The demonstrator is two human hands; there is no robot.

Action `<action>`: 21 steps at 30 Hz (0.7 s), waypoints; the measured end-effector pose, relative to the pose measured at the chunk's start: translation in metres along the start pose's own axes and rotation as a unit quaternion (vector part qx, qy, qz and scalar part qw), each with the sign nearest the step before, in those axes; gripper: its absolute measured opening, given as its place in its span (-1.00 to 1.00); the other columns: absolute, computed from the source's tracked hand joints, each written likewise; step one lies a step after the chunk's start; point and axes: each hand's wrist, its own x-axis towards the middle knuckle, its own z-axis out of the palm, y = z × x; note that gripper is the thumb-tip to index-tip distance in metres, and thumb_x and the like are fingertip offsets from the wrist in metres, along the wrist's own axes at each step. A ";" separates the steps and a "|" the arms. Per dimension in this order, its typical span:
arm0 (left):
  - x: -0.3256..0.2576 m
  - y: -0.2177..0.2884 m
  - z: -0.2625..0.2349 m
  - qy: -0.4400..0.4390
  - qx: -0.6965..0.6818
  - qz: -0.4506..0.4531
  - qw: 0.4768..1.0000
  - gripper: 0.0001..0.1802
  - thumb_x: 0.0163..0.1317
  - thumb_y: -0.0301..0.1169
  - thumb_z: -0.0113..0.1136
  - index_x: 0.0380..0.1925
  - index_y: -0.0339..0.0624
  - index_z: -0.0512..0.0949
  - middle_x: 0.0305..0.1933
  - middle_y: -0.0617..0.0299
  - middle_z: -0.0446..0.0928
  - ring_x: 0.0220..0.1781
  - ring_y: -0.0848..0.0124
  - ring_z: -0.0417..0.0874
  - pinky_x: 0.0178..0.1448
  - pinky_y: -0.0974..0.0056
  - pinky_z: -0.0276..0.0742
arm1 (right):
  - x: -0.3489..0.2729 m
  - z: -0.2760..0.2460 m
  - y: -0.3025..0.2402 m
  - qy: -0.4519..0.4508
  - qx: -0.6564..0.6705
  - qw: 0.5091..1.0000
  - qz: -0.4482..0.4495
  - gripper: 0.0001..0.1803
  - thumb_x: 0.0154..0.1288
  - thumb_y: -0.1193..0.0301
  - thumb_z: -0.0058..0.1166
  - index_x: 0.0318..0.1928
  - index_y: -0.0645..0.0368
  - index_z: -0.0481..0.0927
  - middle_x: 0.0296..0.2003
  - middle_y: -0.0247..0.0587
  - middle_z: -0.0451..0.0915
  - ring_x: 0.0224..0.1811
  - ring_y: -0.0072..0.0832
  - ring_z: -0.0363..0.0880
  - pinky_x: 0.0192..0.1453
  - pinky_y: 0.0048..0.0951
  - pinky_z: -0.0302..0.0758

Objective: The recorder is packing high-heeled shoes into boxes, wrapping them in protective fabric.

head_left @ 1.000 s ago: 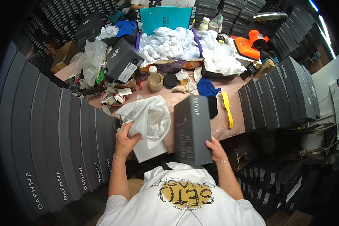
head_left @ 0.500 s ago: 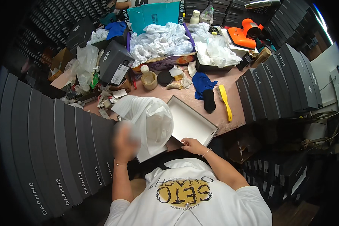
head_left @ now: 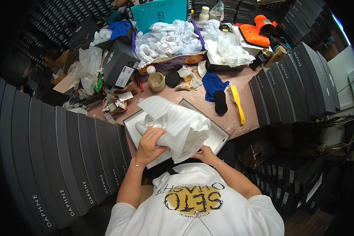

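A loose bundle wrapped in thin white packing sheet [head_left: 185,128] is held up over the near part of the table. My left hand [head_left: 148,145] is closed on its left side, thumb toward me, fingers over the wrap. What lies inside the wrap is hidden. Beneath it show a shallow box part with white inside and dark rim [head_left: 132,121] at the left and a similar white-lined tray [head_left: 220,137] at the right. My right hand [head_left: 206,155] is bent in at the bundle's lower right edge, beside the right tray's near side; its fingertips are partly covered.
Tall rows of dark shoeboxes stand left [head_left: 63,157] and right [head_left: 295,86]. Farther back lie a yellow brush [head_left: 237,105], a black pad [head_left: 220,103], a blue cloth [head_left: 214,84], a jar [head_left: 156,82] and a bin of crumpled white paper [head_left: 169,45]. An orange tool [head_left: 253,36] rests back right.
The bundle has moved right, and now overlaps the right tray, baring the left box part. My left hand has come in rightward with it; my right hand has shifted slightly right.
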 end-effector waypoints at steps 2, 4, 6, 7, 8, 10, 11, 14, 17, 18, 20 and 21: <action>0.005 -0.001 0.002 -0.020 -0.003 0.013 1.000 -0.34 -0.32 -0.50 0.44 -0.06 -0.26 0.50 -0.07 0.03 0.56 0.02 0.08 0.56 0.28 -0.01 0.34 | -0.005 -0.003 -0.008 0.024 0.036 0.999 -0.024 -0.69 0.11 0.37 0.30 -0.20 0.31 0.59 -0.42 -0.14 0.62 -0.42 -0.48 0.53 -0.23 -0.45 0.50; 0.009 -0.003 0.007 -0.042 -0.006 0.028 0.999 -0.34 -0.34 -0.50 0.45 -0.06 -0.25 0.50 -0.08 0.03 0.56 0.02 0.09 0.56 0.29 -0.02 0.34 | -0.004 -0.012 -0.008 0.086 0.008 0.996 -0.009 -0.75 0.13 0.43 0.23 -0.21 0.32 0.59 -0.45 -0.10 0.62 -0.43 -0.46 0.54 -0.25 -0.43 0.49; 0.011 -0.001 0.015 -0.065 -0.009 0.045 0.997 -0.33 -0.38 -0.53 0.44 -0.09 -0.25 0.51 -0.10 0.03 0.56 0.02 0.08 0.56 0.27 -0.01 0.36 | -0.005 -0.023 -0.005 0.171 -0.056 0.983 -0.018 -0.81 0.15 0.51 0.10 -0.22 0.31 0.59 -0.48 -0.02 0.61 -0.42 -0.40 0.59 -0.25 -0.40 0.50; 0.011 0.000 0.023 -0.078 -0.007 0.060 0.995 -0.32 -0.38 -0.53 0.45 -0.08 -0.24 0.51 -0.09 0.04 0.56 0.02 0.09 0.56 0.26 -0.01 0.37 | -0.004 -0.029 0.007 0.248 -0.075 0.962 -0.086 -0.81 0.13 0.49 0.14 -0.23 0.31 0.59 -0.45 -0.03 0.62 -0.37 -0.41 0.61 -0.23 -0.42 0.50; 0.012 -0.001 0.034 -0.089 -0.003 0.077 0.993 -0.32 -0.38 -0.53 0.45 -0.07 -0.22 0.50 -0.08 0.06 0.56 0.02 0.10 0.56 0.26 -0.01 0.37 | 0.000 -0.037 0.018 0.323 -0.094 0.929 -0.155 -0.80 0.12 0.48 0.19 -0.25 0.31 0.58 -0.42 -0.05 0.63 -0.33 -0.41 0.62 -0.21 -0.43 0.49; 0.010 -0.001 0.060 -0.100 -0.003 0.095 0.991 -0.35 -0.35 -0.51 0.43 -0.08 -0.19 0.51 -0.14 0.10 0.56 -0.02 0.12 0.55 0.22 0.02 0.37 | -0.007 -0.074 -0.017 0.356 0.106 0.927 -0.042 -0.90 0.22 0.47 0.16 -0.33 0.27 0.58 -0.42 -0.35 0.59 -0.36 -0.64 0.48 -0.27 -0.54 0.42; 0.011 -0.001 0.080 -0.119 0.010 0.099 0.988 -0.36 -0.34 -0.51 0.43 -0.08 -0.19 0.51 -0.16 0.10 0.55 -0.02 0.12 0.54 0.21 0.04 0.37 | -0.005 -0.094 0.001 0.405 0.128 0.905 -0.037 -0.91 0.26 0.47 0.13 -0.33 0.25 0.58 -0.47 -0.45 0.52 -0.44 -0.71 0.38 -0.33 -0.61 0.36; 0.009 -0.018 0.147 -0.181 0.067 0.105 0.976 -0.40 -0.28 -0.48 0.41 -0.10 -0.19 0.50 -0.19 0.10 0.54 -0.02 0.12 0.51 0.19 0.09 0.34 | -0.019 -0.138 -0.025 0.439 0.105 0.889 -0.075 -0.87 0.32 0.43 0.13 -0.33 0.24 0.55 -0.46 -0.49 0.48 -0.43 -0.77 0.36 -0.33 -0.69 0.33; -0.001 -0.042 0.200 -0.257 0.080 0.102 0.958 -0.43 -0.19 -0.41 0.40 -0.07 -0.18 0.48 -0.16 0.08 0.52 0.02 0.11 0.47 0.20 0.10 0.32 | -0.031 -0.144 -0.042 0.403 0.115 0.905 -0.073 -0.86 0.31 0.44 0.14 -0.34 0.25 0.54 -0.48 -0.50 0.47 -0.44 -0.76 0.35 -0.36 -0.69 0.33; -0.001 -0.047 0.201 -0.273 0.045 0.091 0.957 -0.44 -0.16 -0.38 0.39 -0.06 -0.18 0.48 -0.12 0.07 0.51 0.05 0.10 0.46 0.22 0.09 0.31 | -0.030 -0.140 -0.050 0.386 0.126 0.911 -0.074 -0.87 0.29 0.45 0.15 -0.35 0.25 0.54 -0.48 -0.50 0.47 -0.45 -0.76 0.34 -0.37 -0.68 0.32; -0.001 -0.052 0.200 -0.295 0.001 0.080 0.952 -0.45 -0.09 -0.33 0.37 -0.03 -0.18 0.47 -0.05 0.04 0.49 0.12 0.09 0.43 0.26 0.05 0.28 | -0.028 -0.124 -0.061 0.327 0.130 0.933 -0.072 -0.89 0.25 0.48 0.17 -0.31 0.27 0.55 -0.47 -0.46 0.49 -0.45 -0.72 0.39 -0.36 -0.63 0.38; 0.003 -0.054 0.194 -0.301 -0.006 0.079 0.950 -0.45 -0.06 -0.31 0.37 -0.02 -0.19 0.46 -0.01 0.03 0.47 0.16 0.08 0.41 0.28 0.02 0.25 | -0.023 -0.116 -0.066 0.306 0.085 0.945 -0.080 -0.89 0.24 0.50 0.18 -0.29 0.28 0.55 -0.48 -0.41 0.51 -0.46 -0.68 0.42 -0.35 -0.59 0.41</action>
